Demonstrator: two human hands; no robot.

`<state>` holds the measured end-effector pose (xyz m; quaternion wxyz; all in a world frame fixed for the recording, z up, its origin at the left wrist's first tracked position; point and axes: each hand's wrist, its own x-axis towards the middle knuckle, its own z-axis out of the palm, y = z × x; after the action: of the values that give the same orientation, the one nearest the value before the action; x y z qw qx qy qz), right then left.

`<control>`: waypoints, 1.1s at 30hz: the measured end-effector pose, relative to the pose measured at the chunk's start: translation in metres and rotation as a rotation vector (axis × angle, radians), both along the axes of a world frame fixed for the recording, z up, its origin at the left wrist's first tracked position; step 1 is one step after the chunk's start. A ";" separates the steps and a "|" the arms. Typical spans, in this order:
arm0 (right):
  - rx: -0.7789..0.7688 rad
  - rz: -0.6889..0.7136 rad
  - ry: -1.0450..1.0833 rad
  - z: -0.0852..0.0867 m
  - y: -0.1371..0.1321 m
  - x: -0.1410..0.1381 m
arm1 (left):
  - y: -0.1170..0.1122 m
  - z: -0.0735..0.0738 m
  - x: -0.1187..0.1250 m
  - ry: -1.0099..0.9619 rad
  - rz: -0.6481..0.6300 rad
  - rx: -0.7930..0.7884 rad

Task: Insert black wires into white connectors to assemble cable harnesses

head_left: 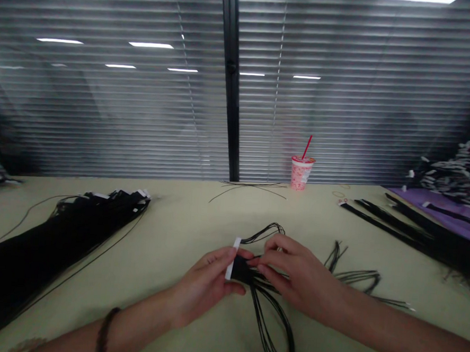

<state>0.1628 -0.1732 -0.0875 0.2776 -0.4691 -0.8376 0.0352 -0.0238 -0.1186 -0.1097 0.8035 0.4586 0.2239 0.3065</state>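
Over the middle of the pale table (184, 231), my left hand (206, 286) pinches a bundle of thin black cords (269, 305) at a black wrap with a white tag (233, 258). My right hand (293, 272) meets it from the right, its fingers closed on the same bundle just beside the wrap. The cords loop away beyond my hands and curve down toward the near edge. More loose black cords (356, 279) lie right of my right hand.
A long pile of finished black bundles (56, 234) lies at the left. Black strips (407, 229) and a purple sheet (448, 207) sit at the right, under a heap of tagged pieces (458, 168). A pink cup with a red straw (301, 172) stands by the window blinds.
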 end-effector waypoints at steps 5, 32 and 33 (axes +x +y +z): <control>-0.306 0.095 0.243 0.017 0.003 0.009 | -0.003 0.002 0.001 0.062 0.016 0.040; -0.367 -0.099 0.839 0.023 0.028 0.038 | -0.004 0.001 0.002 0.204 0.108 -0.025; -0.383 -0.089 0.761 0.015 0.024 0.028 | -0.005 0.000 0.002 0.219 0.122 -0.015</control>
<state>0.1906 -0.1497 -0.0720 0.4759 -0.5014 -0.6328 0.3489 -0.0213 -0.1235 -0.1099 0.7576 0.4687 0.3402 0.3012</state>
